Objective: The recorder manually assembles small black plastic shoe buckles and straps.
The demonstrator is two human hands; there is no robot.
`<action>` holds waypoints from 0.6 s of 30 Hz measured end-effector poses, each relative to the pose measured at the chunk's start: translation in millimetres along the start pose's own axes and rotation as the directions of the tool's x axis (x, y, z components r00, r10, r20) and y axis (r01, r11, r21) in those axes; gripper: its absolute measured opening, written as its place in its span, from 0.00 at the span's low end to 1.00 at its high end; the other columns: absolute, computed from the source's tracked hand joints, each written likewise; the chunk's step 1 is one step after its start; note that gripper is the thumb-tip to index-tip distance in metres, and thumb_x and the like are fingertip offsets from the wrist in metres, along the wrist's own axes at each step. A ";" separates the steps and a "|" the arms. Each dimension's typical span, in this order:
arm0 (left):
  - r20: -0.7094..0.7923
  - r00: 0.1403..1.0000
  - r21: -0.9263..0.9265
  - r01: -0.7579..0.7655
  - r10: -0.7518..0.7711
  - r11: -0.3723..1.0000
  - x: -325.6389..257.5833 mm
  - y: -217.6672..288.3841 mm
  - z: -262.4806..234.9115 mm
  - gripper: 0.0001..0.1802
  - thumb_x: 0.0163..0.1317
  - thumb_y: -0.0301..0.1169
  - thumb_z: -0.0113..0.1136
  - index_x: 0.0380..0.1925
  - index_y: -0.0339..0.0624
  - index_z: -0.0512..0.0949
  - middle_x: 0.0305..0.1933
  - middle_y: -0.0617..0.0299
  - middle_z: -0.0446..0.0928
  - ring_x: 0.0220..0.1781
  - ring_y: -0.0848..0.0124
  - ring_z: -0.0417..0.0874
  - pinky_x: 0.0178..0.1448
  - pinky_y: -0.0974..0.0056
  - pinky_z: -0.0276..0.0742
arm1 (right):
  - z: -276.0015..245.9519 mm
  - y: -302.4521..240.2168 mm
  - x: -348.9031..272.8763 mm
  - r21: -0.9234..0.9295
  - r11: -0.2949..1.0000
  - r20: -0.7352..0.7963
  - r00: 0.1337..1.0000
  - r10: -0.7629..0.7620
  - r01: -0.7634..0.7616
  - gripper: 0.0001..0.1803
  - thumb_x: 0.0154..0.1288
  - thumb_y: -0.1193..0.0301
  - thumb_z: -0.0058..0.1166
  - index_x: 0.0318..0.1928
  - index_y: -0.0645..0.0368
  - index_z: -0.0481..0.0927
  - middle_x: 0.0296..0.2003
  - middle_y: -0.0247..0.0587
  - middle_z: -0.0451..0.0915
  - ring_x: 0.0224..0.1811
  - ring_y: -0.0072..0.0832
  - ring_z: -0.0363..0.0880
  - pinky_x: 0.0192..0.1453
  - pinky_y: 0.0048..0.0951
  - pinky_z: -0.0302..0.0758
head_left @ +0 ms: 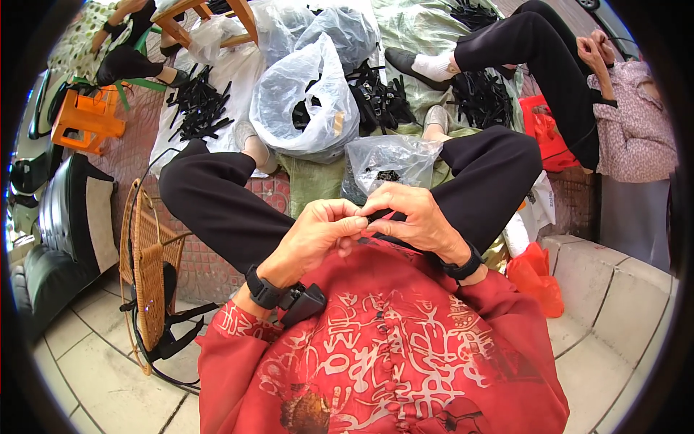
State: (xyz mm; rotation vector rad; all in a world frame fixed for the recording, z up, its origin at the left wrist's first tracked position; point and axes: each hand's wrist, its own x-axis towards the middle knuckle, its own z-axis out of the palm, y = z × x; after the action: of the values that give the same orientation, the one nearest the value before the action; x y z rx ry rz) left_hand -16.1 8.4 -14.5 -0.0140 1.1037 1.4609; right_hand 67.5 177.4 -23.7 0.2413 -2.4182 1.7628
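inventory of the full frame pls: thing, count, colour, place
small part: one, black, pinched between both hands
clear bag: one, holding black parts, between the knees
large clear bag: one, a few black parts inside, ahead of the knees
black parts pile: several piles, on sheets on the ground
plastic stool: one, orange, far left
wicker fan: one, tan, left of the legs
red bag: one, right
seated person: one, floral top, upper right
left hand: at lap, gripping the part
right hand: at lap, gripping the part
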 end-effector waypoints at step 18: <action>0.088 0.963 -0.148 -0.240 0.254 0.959 -19.2 -18.2 -2.1 0.07 0.52 0.21 0.54 0.33 0.33 0.74 0.23 0.58 0.72 0.19 0.74 0.71 0.22 0.67 0.75 | 3.9 -8.9 -2.2 0.159 0.985 -0.047 0.997 -0.061 0.067 0.12 0.44 0.77 0.60 0.33 0.61 0.77 0.30 0.40 0.76 0.33 0.30 0.76 0.37 0.25 0.71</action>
State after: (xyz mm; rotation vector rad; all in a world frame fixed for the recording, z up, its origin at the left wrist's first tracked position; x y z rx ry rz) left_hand 1.8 -11.2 -15.2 0.1081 0.9420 1.7397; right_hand 71.4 171.1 -17.1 0.2930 -2.2166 1.9157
